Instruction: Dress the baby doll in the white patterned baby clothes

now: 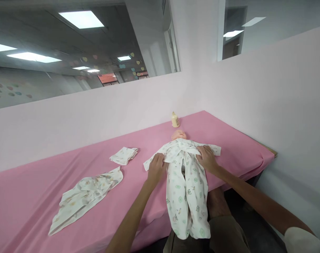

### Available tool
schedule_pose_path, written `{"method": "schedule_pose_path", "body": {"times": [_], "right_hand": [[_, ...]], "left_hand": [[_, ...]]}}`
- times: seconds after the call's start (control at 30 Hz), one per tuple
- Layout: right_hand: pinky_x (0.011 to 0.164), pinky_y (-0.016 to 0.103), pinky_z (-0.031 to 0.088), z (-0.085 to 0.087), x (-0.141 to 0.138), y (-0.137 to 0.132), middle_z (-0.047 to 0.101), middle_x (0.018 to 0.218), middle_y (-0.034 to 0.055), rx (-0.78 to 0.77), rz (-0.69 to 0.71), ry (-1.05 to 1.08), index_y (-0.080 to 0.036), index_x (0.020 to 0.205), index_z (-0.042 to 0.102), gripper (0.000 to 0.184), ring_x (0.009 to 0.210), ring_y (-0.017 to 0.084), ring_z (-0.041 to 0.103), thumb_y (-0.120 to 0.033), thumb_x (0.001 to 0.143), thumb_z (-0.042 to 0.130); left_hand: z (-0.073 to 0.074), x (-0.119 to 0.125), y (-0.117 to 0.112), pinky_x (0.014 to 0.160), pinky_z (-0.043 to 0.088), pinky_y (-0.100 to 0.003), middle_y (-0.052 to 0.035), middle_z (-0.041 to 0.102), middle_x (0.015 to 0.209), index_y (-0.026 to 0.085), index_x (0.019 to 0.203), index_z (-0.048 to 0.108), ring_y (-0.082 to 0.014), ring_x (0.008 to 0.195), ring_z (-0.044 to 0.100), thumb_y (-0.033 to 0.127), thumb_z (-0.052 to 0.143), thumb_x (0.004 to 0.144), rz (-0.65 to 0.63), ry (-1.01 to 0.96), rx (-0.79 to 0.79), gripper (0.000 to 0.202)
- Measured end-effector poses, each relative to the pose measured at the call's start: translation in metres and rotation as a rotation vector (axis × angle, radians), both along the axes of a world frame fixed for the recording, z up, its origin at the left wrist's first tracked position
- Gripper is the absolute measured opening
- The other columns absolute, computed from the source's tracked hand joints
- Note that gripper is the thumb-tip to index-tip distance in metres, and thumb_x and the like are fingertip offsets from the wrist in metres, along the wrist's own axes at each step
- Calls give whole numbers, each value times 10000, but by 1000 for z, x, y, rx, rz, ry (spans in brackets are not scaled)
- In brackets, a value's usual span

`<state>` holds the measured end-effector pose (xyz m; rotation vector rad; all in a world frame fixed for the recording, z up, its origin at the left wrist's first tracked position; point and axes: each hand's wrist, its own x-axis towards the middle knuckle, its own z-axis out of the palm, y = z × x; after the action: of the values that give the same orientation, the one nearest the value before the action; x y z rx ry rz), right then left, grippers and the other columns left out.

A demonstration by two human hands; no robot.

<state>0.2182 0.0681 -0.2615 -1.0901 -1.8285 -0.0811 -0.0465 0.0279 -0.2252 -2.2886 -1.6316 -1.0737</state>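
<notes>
A baby doll [179, 134] lies on its back, head toward the wall, dressed in a white printed baby top [179, 146] with both sleeves spread out sideways. White baby pants [187, 193] with green and brown animal prints cover its legs and hang over the near table edge; a dark gap shows between the legs. My left hand [157, 168] is closed on the left lower edge of the top. My right hand [206, 159] has its fingers closed at the opposite edge, below the right sleeve. Fingertips of both hands are partly hidden.
A pink sheet [139, 189] covers the table. Left of the doll lie a folded printed cloth [124, 155] and a larger loosely folded printed cloth [87, 195]. A pale yellow bottle [175, 120] stands behind the doll's head, near the wall [110, 116].
</notes>
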Motion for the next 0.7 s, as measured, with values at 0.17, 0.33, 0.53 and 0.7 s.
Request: {"method": "schedule_pose_path", "body": {"times": [0.17,0.33,0.53,0.7], "right_hand": [[861,357,411,-21,17,18,619,1070,89,-268,-26,-111,-175,1165,590,371,988,239,543,-214,807,503],[724,294,394,-14,24,31,644,757,23,-374,-11,-217,-202,794,655,270,759,191,559,-73,790,418],[825,383,358,-28,40,-11,646,790,96,-207,-192,-293,-179,753,618,237,858,260,543,-14,773,449],[765,369,363,-42,26,-47,605,698,58,51,-142,-432,-187,687,592,233,759,227,518,-111,871,471]], "left_hand": [[-4,9,-19,736,417,-324,-23,562,817,222,796,434,-203,810,523,179,442,798,24,-72,-211,43],[4,14,-16,712,416,-305,0,580,838,227,862,465,-179,776,531,230,407,827,-40,-223,-394,68],[2,4,-17,722,412,-313,-8,586,817,221,780,461,-185,760,512,192,406,764,-74,-135,-431,64],[3,9,-23,733,422,-324,-26,612,880,218,848,503,-196,812,539,195,402,790,-60,-212,-405,119]]}}
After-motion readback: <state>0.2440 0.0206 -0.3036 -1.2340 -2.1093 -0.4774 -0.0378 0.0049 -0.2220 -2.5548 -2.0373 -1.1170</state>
